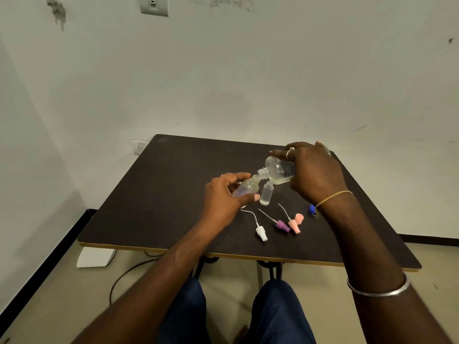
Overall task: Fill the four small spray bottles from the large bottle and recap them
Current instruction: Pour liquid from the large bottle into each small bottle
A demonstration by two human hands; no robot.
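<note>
**Both hands busy pouring from large bottle into a small one**

Hands first, from the head view: the left hand (224,194) is curled around a small spray bottle (246,186), thumb on the near side and fingers on the far side, holding it tilted with its open neck pointing up and right. The right hand (314,170) wraps over the large bottle (278,170) from above, fingers spread along its body, tipping it so its mouth meets the small bottle's neck, above the middle of the desk (159,194).

Both bottles look like thin translucent plastic: light, a little squeezable, and probably slick if wet. The large one seems best held around its wide body, as now; a hard squeeze would likely make it gush. The small one wants a light grip around its barrel, well clear of the narrow neck.

A second small bottle (266,193) stands uncapped just right of the held one, with a little liquid at its bottom. Nearer lie three spray heads with dip tubes: white (261,232), purple (282,225) and pink (294,225). A blue cap (312,209) peeks from behind the right wrist. The other small bottles I cannot see.
</note>
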